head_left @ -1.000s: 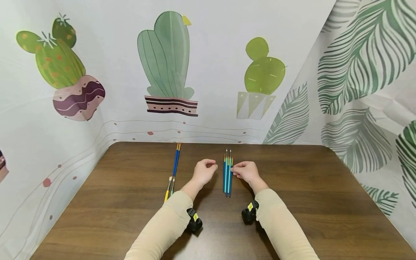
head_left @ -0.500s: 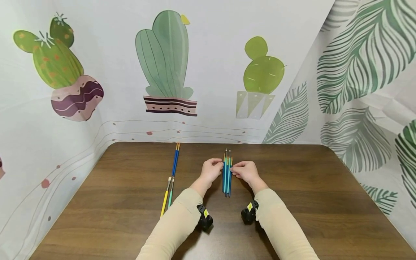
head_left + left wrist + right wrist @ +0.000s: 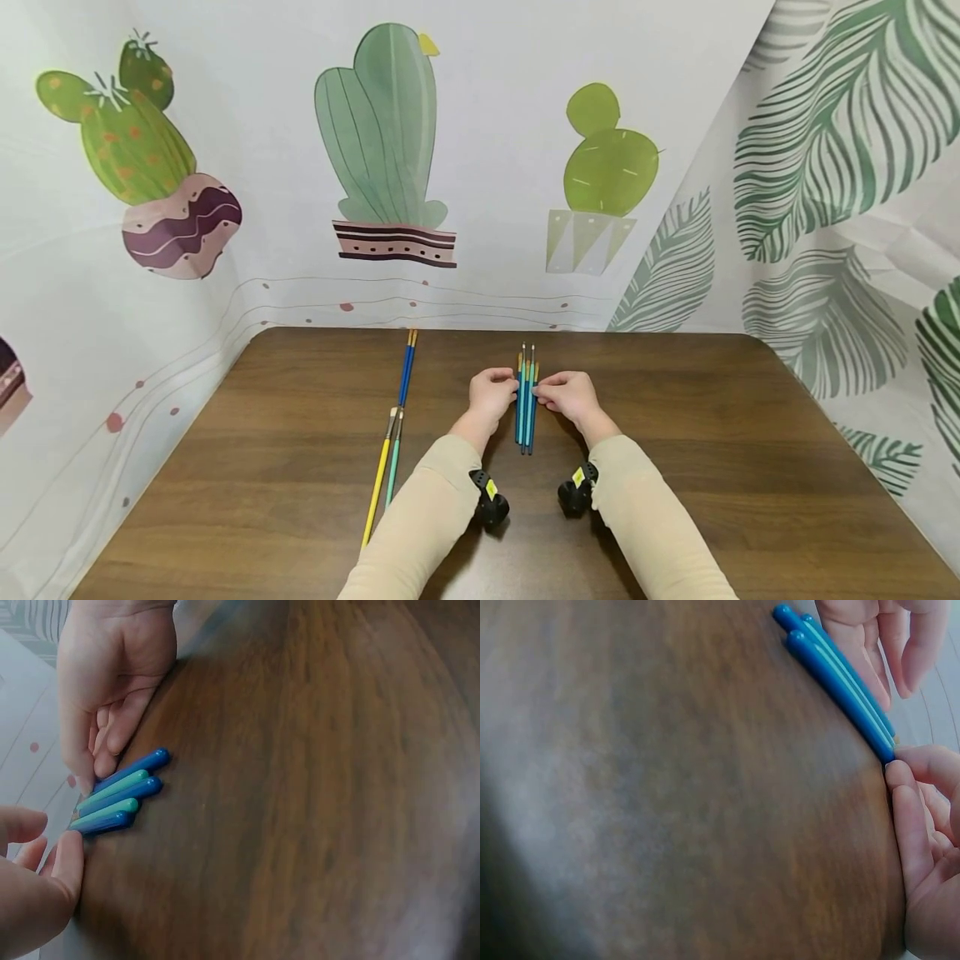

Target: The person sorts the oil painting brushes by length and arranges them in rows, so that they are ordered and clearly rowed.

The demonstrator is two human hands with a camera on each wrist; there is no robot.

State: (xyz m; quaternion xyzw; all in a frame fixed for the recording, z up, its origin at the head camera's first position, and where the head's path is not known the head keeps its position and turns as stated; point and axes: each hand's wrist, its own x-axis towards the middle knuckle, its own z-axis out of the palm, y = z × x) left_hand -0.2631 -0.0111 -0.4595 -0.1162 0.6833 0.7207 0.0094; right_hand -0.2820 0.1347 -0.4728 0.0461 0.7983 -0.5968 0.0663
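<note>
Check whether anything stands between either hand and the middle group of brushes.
Nothing visible does. The left hand has its fingertips at the left edge of the brush group, and the right hand at its right edge. The yellow brush, green brush and blue brush pair lie off to the left.

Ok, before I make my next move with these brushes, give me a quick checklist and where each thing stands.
1. Right hand touching the bunched brushes: ok, fingertips at their right side.
2. Left hand pressing firmly on their left side: cannot tell; it is close up against them.
3. Handle ends level: not ok, they are staggered.
4. Brush tips level: not ok, two white tips stick out farther.
5. Yellow brush apart from the bunch: ok, off to the left.
</note>
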